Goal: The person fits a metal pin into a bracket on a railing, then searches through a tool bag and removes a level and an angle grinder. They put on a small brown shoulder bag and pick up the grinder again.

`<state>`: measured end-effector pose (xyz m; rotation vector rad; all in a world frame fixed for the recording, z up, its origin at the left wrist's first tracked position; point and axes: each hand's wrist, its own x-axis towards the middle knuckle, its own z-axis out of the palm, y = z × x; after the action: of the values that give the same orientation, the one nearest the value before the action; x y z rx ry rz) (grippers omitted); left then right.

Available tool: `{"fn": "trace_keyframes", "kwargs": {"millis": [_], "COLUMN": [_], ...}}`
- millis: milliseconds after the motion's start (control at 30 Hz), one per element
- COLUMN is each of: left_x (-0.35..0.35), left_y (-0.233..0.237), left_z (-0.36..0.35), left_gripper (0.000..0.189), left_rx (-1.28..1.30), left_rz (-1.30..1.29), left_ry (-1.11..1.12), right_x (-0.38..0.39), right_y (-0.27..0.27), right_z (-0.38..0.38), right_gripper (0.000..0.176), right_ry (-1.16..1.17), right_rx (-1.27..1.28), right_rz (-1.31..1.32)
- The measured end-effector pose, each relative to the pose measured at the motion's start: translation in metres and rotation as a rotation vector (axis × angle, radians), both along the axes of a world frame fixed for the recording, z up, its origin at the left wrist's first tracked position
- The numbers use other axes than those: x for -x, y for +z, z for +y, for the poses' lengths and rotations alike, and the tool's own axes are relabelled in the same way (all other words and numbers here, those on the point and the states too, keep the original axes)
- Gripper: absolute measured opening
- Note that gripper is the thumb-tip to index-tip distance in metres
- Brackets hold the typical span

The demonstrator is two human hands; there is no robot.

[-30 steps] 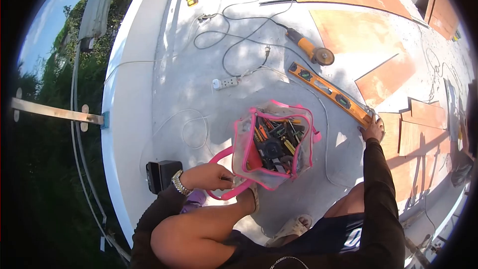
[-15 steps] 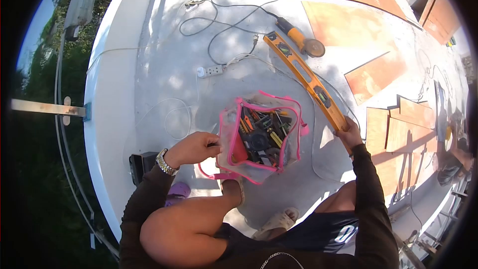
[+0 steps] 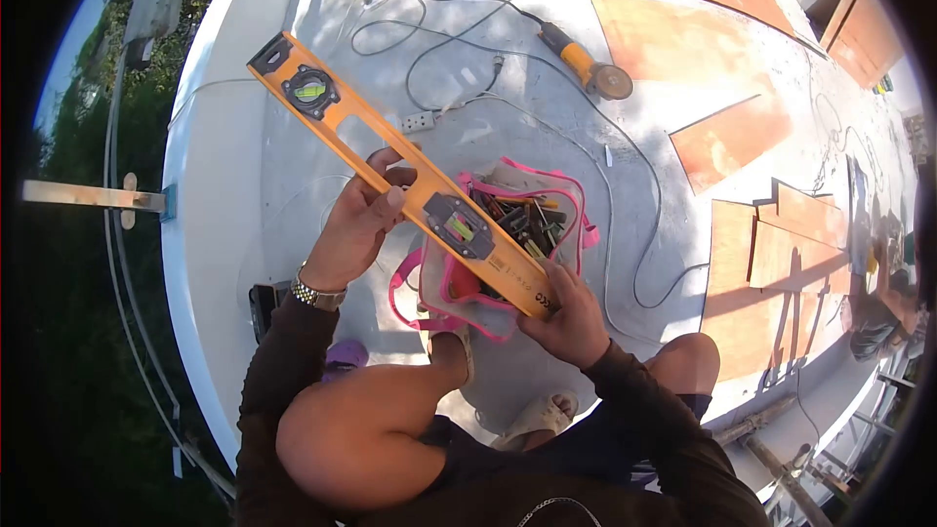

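Note:
An orange spirit level is held slantwise in front of me, its far end up to the left. My left hand grips its edge near the middle, fingers through the long slot. Around the near end my right hand is closed. Two vials with green liquid show in the black housings. Beneath the level stands a clear tool bag with pink trim, partly covered by it. Pliers and other hand tools lie inside the bag.
An angle grinder with its cord lies ahead on the concrete. A power strip sits behind the level. Orange-brown boards lie at right. Another person crouches at far right. A low white wall runs along the left.
The spirit level has moved left, from beside the bag to above it. My left hand has left the bag's edge and taken hold of the level; my right hand still holds its near end.

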<state>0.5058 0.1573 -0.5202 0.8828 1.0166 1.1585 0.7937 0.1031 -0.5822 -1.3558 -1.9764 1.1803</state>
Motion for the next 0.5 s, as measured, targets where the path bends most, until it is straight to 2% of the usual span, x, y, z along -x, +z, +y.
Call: {"fn": "trace_keyframes", "kwargs": {"millis": [67, 100, 233, 300, 500], "left_x": [0.022, 0.027, 0.01, 0.002, -0.022], "left_y": [-0.032, -0.054, -0.068, -0.064, -0.07], "left_z": [0.005, 0.004, 0.001, 0.007, 0.025], "left_gripper": [0.035, 0.026, 0.029, 0.028, 0.033], "left_rx": [0.237, 0.233, 0.323, 0.348, 0.296], "left_rz": [0.163, 0.17, 0.19, 0.173, 0.188], "left_ry": [0.063, 0.04, 0.012, -0.084, -0.112], "right_x": [0.021, 0.024, 0.017, 0.009, -0.006], "right_y": [-0.017, -0.026, -0.053, -0.055, -0.051], "right_z": [-0.03, -0.043, -0.062, -0.059, -0.05], "right_gripper": [0.071, 0.073, 0.073, 0.072, 0.067], "right_ry": [-0.065, -0.136, -0.128, -0.219, -0.26], "right_rx": [0.089, 0.184, 0.277, 0.356, 0.074], "right_rz": [0.008, 0.025, 0.073, 0.088, -0.117]}}
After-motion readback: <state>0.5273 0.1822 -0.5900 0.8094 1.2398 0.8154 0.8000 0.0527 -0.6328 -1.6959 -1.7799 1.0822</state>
